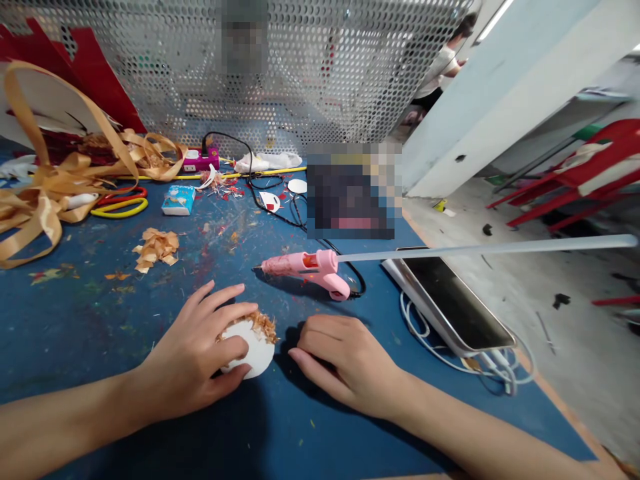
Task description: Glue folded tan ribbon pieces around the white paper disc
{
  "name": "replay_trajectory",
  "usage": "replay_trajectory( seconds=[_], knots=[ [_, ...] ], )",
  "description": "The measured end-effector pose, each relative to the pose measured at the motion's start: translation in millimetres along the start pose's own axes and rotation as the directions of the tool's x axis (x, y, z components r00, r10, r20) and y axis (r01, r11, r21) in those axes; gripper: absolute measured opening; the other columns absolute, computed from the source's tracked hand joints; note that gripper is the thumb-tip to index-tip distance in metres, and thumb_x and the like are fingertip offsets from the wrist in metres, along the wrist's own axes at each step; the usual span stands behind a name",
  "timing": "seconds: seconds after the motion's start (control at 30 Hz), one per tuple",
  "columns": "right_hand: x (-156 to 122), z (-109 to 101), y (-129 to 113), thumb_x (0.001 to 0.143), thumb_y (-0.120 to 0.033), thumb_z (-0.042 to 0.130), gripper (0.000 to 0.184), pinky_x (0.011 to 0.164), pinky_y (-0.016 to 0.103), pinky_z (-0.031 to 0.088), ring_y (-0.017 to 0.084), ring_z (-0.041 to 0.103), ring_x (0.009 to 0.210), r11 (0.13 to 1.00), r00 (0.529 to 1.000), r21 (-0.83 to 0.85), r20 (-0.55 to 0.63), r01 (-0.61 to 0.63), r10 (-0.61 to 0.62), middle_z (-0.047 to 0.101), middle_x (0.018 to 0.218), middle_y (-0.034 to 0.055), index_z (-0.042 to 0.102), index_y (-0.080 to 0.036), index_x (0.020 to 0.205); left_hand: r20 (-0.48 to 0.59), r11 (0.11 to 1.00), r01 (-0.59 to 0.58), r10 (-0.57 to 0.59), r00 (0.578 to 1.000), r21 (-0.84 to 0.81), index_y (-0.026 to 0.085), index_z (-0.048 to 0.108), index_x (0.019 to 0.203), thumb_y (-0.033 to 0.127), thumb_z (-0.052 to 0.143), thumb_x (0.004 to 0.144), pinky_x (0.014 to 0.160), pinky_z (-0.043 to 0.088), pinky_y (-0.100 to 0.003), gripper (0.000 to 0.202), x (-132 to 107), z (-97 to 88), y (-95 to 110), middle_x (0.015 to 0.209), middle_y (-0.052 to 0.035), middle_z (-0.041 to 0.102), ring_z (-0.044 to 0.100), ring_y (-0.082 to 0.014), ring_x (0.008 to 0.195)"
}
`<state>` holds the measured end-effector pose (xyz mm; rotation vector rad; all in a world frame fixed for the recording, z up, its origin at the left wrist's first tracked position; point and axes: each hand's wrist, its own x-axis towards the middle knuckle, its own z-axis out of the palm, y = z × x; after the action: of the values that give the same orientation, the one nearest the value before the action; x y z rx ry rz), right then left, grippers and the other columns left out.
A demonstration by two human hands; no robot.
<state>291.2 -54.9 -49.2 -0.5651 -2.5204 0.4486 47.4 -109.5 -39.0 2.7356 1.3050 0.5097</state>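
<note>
A white disc (257,355), with crinkled tan ribbon pieces (264,325) along its far edge, is under my left hand (207,343). The thumb and a bent finger press on the disc, while the other fingers reach past it. To the right, my right hand (345,360) rests curled on the table, apart from the disc. Its fingertips are tucked under, so whatever they hold, if anything, is hidden. Beyond my hands lies a pink glue gun (305,268), nozzle to the left, with a long glue stick (480,248) sticking out of its back.
A small heap of cut tan pieces (157,249) lies at left, near yellow-handled scissors (120,207), a blue packet (179,200) and ribbon loops (35,200). A phone (453,300) with white cables lies at right. A perforated metal panel (300,80) stands behind the blue table (320,440).
</note>
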Motion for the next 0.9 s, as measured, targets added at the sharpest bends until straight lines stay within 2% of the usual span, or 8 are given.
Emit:
replay_trajectory(
  seconds=[0.1, 0.27, 0.33, 0.47, 0.53, 0.63, 0.77, 0.9],
  knots=[
    [-0.2, -0.4, 0.0, 0.099, -0.021, 0.039, 0.037, 0.053, 0.028, 0.032, 0.013, 0.043, 0.056, 1.000, 1.000, -0.007, 0.002, 0.005, -0.005, 0.051, 0.060, 0.0001, 0.054, -0.018, 0.065, -0.005, 1.000, -0.003, 0.003, 1.000, -0.003, 0.026, 0.068, 0.097, 0.015, 0.057, 0.083, 0.108, 0.027, -0.064, 0.020, 0.0, 0.8, -0.5, 0.135, -0.0106, 0.056, 0.038, -0.0341, 0.135],
    [-0.4, -1.6, 0.1, 0.100, -0.021, 0.038, 0.032, 0.055, 0.026, 0.038, 0.013, 0.047, 0.059, 1.000, 1.000, 0.011, -0.006, -0.017, 0.017, 0.055, 0.064, 0.0009, 0.053, -0.018, 0.072, -0.024, 0.999, 0.005, -0.006, 1.000, -0.048, 0.020, 0.061, 0.071, 0.017, 0.058, 0.085, 0.112, 0.024, -0.060, 0.015, -1.5, 1.7, -1.4, 0.132, -0.0077, 0.058, 0.040, -0.0319, 0.134],
    [-0.2, -2.4, 0.1, 0.099, -0.019, 0.036, 0.026, 0.056, 0.025, 0.042, 0.013, 0.050, 0.062, 0.999, 0.996, 0.026, -0.069, -0.047, 0.048, 0.057, 0.070, 0.0017, 0.052, -0.019, 0.079, -0.008, 0.997, 0.010, -0.011, 1.000, -0.072, 0.020, 0.062, 0.080, 0.024, 0.061, 0.084, 0.112, 0.023, -0.060, 0.006, -2.0, 2.1, -2.0, 0.133, -0.0097, 0.057, 0.040, -0.0329, 0.134],
    [1.4, -5.6, -1.7, 0.094, -0.009, 0.035, 0.018, 0.059, 0.024, 0.045, 0.014, 0.054, 0.069, 0.998, 0.975, 0.023, -0.212, -0.065, 0.068, 0.057, 0.077, 0.0028, 0.047, -0.021, 0.087, 0.097, 0.996, 0.055, -0.048, 0.994, -0.077, 0.020, 0.048, 0.130, 0.040, 0.074, 0.072, 0.110, 0.022, -0.067, 0.067, -1.6, 3.9, -4.1, 0.142, -0.0172, 0.048, 0.034, -0.0390, 0.137],
    [2.4, -7.2, -3.6, 0.089, -0.007, 0.035, 0.020, 0.054, 0.024, 0.042, 0.013, 0.049, 0.061, 0.999, 0.981, 0.017, -0.188, -0.035, 0.037, 0.053, 0.069, 0.0007, 0.045, -0.022, 0.080, 0.161, 0.994, 0.070, -0.057, 0.985, -0.079, 0.020, 0.039, 0.138, 0.045, 0.074, 0.071, 0.109, 0.022, -0.068, 0.080, -1.1, 4.6, -5.4, 0.144, -0.0184, 0.046, 0.035, -0.0396, 0.137],
    [3.0, -7.5, -4.5, 0.083, -0.007, 0.035, 0.024, 0.047, 0.026, 0.029, 0.012, 0.036, 0.048, 1.000, 0.992, 0.027, -0.123, 0.015, -0.011, 0.041, 0.055, -0.0035, 0.037, -0.023, 0.065, 0.215, 0.993, 0.069, -0.048, 0.976, -0.092, 0.019, 0.038, 0.139, 0.047, 0.071, 0.076, 0.109, 0.023, -0.069, 0.078, -0.9, 5.3, -6.3, 0.145, -0.0200, 0.046, 0.036, -0.0391, 0.137],
    [2.7, -5.0, 1.8, 0.083, -0.006, 0.037, 0.031, 0.046, 0.027, 0.023, 0.010, 0.026, 0.043, 1.000, 0.989, -0.008, -0.146, 0.012, -0.013, 0.032, 0.049, -0.0062, 0.028, -0.023, 0.059, 0.212, 0.993, 0.062, -0.039, 0.976, -0.099, 0.017, 0.039, 0.139, 0.053, 0.069, 0.077, 0.108, 0.023, -0.069, 0.077, -1.8, 7.8, -4.7, 0.144, -0.0203, 0.046, 0.037, -0.0403, 0.137],
    [2.0, -5.6, 8.2, 0.087, -0.006, 0.043, 0.037, 0.047, 0.029, 0.020, 0.010, 0.024, 0.045, 0.998, 0.973, -0.045, -0.223, 0.043, -0.052, 0.029, 0.050, -0.0066, 0.027, -0.023, 0.059, 0.105, 0.992, 0.057, -0.045, 0.993, -0.114, 0.020, 0.047, 0.133, 0.063, 0.058, 0.083, 0.108, 0.031, -0.062, 0.067, 1.6, -0.9, -14.6, 0.139, -0.0148, 0.053, 0.042, -0.0368, 0.133]
  ],
)
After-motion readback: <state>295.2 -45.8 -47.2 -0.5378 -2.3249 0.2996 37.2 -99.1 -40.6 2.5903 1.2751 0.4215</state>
